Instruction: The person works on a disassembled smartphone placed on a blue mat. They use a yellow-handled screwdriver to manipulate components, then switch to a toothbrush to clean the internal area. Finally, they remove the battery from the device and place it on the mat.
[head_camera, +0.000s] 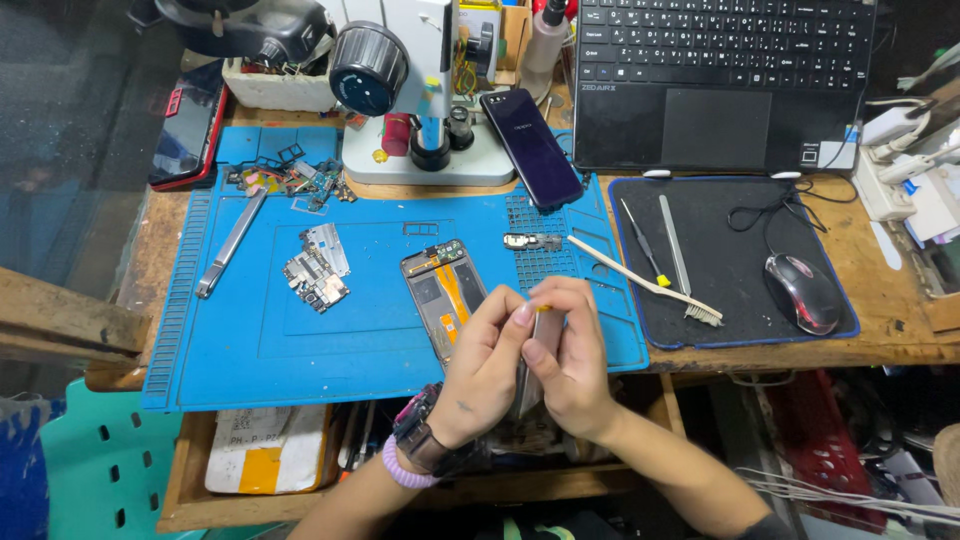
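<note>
Just below the opened phone (447, 295), the left hand (487, 365) and right hand (572, 360) are gripping a flat grey part (537, 360), fingers closed, seemingly peeling something at its top edge; continuing calls for a steady pinch.

A worn wooden workbench (880, 345) carries a blue silicone repair mat (300, 340) on its left and a black mouse pad with blue edging (740, 290) on its right. Behind them stand a white-based microscope (425, 160) and an open black laptop (720, 85). A red-edged phone (185, 125) lies at the far left.
</note>
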